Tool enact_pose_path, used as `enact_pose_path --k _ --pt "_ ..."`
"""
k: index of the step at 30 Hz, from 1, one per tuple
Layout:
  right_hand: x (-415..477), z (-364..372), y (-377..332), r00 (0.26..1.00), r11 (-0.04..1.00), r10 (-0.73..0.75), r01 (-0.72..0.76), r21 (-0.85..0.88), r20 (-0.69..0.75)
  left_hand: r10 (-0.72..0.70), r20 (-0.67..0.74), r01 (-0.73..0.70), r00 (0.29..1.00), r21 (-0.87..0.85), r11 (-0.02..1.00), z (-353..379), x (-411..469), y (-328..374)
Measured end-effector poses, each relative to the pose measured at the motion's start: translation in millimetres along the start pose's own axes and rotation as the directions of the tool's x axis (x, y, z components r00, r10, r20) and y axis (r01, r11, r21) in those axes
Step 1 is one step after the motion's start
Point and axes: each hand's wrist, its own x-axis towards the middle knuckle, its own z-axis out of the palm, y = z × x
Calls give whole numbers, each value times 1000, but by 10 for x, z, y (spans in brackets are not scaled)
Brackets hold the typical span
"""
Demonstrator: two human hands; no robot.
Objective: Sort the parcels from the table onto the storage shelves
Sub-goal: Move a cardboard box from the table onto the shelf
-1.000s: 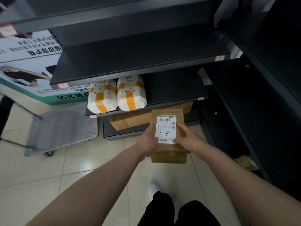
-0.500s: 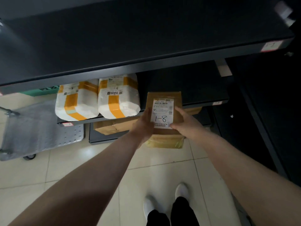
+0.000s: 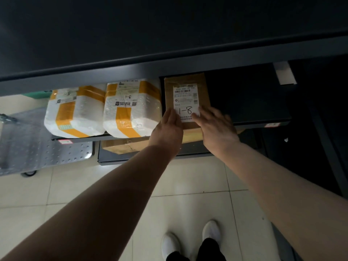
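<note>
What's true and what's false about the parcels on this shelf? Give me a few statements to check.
1. The brown cardboard parcel carries a label handwritten "1-8". True.
2. It lies left of the white foam parcel. False: it lies to the right of it.
3. The left hand and the right hand are both at the cardboard parcel's near end. True.
4. The foam parcel is bound with blue tape. False: the tape is orange.
5. The lower shelf holds nothing. False: a brown paper parcel lies there.
</note>
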Motion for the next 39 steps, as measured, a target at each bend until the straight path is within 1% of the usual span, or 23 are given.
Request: enact_pose_path --k 1,3,7,9,11,13,15,17,21,25,29,32,35,37,39 --pt "37 -2 5 1000 1000 -9 9 -7 4 6 7 -6 1000 28 1000 -12 33 -10" --pt "128 -4 14 1000 1000 -5 4 16 20 3 28 -4 1000 31 1000 -43 127 -40" --pt "305 -11 19 1000 994 27 -27 102 -1 -9 57 11 998 -29 1000 -137 311 -82" --pt "333 -11 19 999 990 39 -42 133 28 -25 95 30 995 -56 998 -175 339 -76" --pt "298 -3 21 996 989 50 -59 134 71 -28 143 40 989 -77 996 -209 302 -72" --pt "187 11 44 995 990 71 -80 118 75 -39 185 64 982 -130 989 -234 212 -78" --pt "28 25 107 994 988 92 -98 117 55 -60 160 85 985 -159 984 -225 78 -80" --pt "-147 25 166 995 994 75 -80 78 70 -52 134 68 990 -122 990 -205 -91 -58" --pt "-444 -60 139 986 999 47 -44 -16 162 -35 230 53 973 -74 996 -210 -470 35" --pt "-762 -252 -25 975 999 39 -42 9 220 -8 247 27 969 -72 997 -362 -803 111" --pt "-1177 -444 -196 955 995 60 -82 65 289 2 348 7 937 -24 1000 -617 -1097 189" --pt "-1532 -589 -301 956 986 111 -140 91 270 54 362 -61 931 8 998 -843 -1316 258" --pt "-1953 -713 -424 947 976 176 -202 76 268 122 333 -141 935 32 990 -1056 -1578 344" --pt "-2262 -791 -530 934 964 229 -257 67 275 186 306 -211 934 50 976 -1171 -1792 414" --pt "-2603 -849 -656 916 944 291 -322 72 276 265 300 -302 916 82 950 -1245 -2021 486"
